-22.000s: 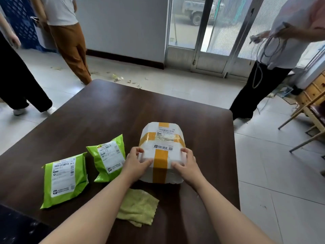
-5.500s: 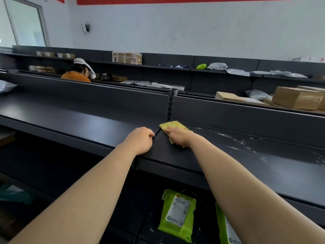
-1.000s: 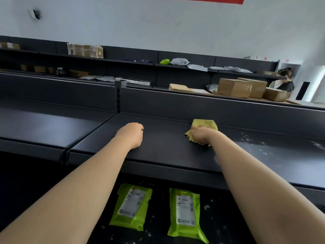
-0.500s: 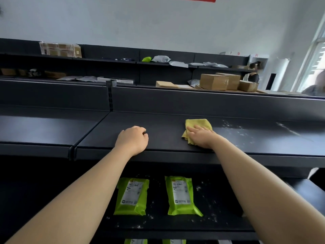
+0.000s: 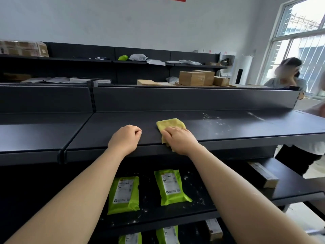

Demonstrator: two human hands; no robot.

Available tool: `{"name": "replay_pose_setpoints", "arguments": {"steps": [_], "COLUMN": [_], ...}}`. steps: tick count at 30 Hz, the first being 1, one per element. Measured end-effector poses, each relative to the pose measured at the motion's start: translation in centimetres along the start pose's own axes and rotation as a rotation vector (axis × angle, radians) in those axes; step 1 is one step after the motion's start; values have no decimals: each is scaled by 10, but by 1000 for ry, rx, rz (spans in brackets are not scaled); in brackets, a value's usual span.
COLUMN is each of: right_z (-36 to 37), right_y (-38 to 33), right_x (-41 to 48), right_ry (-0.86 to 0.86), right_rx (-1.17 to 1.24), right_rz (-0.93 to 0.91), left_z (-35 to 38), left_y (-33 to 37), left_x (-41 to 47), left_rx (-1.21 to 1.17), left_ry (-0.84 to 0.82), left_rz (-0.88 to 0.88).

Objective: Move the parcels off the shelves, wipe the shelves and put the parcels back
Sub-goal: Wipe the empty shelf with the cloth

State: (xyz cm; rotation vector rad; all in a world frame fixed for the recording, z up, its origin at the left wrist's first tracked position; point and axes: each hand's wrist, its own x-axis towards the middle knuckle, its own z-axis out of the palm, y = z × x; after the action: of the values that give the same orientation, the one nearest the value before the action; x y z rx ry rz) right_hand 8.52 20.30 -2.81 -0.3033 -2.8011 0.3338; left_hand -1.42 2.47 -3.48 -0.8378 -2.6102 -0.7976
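Your left hand (image 5: 125, 138) is a closed fist with nothing in it, resting on the top shelf (image 5: 246, 131). Beside it, your right hand (image 5: 179, 139) lies flat on the yellow cloth (image 5: 171, 122), pressing it down. Farther right, white dust (image 5: 216, 121) speckles the shelf. On the shelf below lie the left green parcel (image 5: 124, 193) and the right green parcel (image 5: 170, 186).

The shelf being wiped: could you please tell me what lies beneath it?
On the lower shelf lie the left green parcel, the right green parcel and a long box. The right forearm covers part.
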Motion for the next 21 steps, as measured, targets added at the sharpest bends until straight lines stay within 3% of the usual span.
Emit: {"name": "replay_pose_setpoints", "arguments": {"steps": [6,13,17,21], "right_z": [-5,-39,-45,-48], "right_y": [39,128,142,139], "right_x": [-13,-21,-4,17], "right_ry": [88,12,-112,-168], "right_rx": [-79,-134,-9,147], "right_rz": [-4,243,278,197], "left_z": [8,24,33,41], "left_y": [16,39,51,65], "left_x": [4,15,28,42], "left_rx": [114,63,63,126], "left_ry": [-69,-114,-159,-197], "left_rz": [-6,-15,-16,-37]}}
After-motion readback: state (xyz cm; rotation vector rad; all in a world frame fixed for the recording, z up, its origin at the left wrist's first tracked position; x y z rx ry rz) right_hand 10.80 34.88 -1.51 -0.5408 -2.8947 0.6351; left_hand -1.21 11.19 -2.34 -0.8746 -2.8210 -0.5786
